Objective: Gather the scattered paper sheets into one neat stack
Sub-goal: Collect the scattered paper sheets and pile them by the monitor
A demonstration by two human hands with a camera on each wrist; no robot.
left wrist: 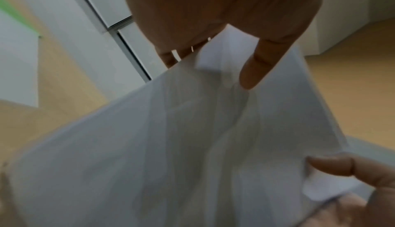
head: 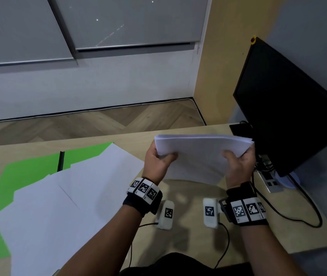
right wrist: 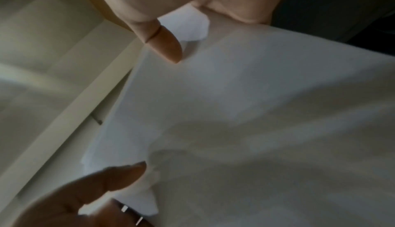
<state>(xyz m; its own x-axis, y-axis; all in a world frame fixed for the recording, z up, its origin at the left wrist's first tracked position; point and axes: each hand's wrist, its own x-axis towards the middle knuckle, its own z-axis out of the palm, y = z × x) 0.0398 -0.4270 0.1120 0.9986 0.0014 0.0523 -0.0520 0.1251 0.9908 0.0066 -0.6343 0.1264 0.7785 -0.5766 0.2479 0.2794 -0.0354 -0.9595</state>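
A stack of paper sheets hangs upright over the desk at about one o'clock. The left hand pinches its left edge, thumb in front; the right hand pinches its right edge likewise. Loose sheets overlap on a green mat at nine o'clock. A dark monitor stands at two o'clock.

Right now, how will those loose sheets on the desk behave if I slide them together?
The loose sheets look thin and floppy, probably buckling rather than sliding cleanly. They overlap, so pushing one likely drags others. The held stack sags between the left hand and right hand.
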